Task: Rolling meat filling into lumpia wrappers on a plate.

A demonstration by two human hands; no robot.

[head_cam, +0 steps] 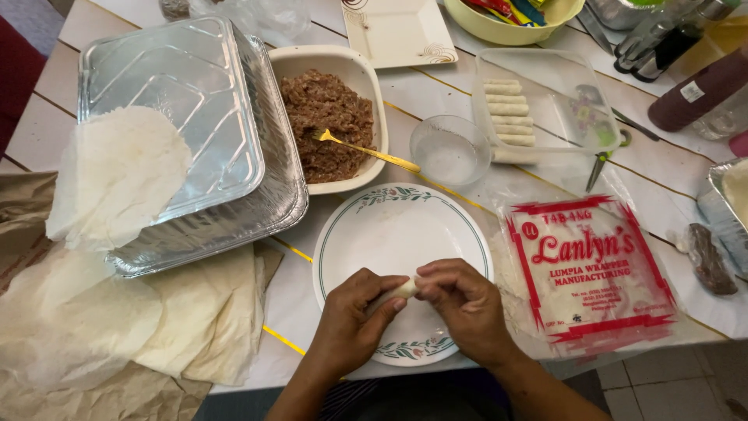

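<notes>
Hands meet over the plate [366, 226] at the table's near edge. The left hand [354, 312] and right hand [463, 304] come together from either side, and between them they pinch a small pale roll [401, 291], fingertips closed on its two ends. The roll sits just above the plate's near half, mostly hidden by the fingers.

Behind the plate stands a cream dish [366, 78] filled with brown minced filling [323, 117], a gold fork [366, 148] lying in it with its handle out over the rim. Just to the right of that is a small clear bowl [450, 148], and beyond it a clear tray [561, 101] holding a stack of finished rolls [506, 113].

On the left lie foil pans [202, 148], with a thin wrapper [117, 175] draped over their corner and more wrappers [195, 312] spread on brown paper [93, 398] below. To the right of the plate lies a red-printed plastic packet [592, 273].
</notes>
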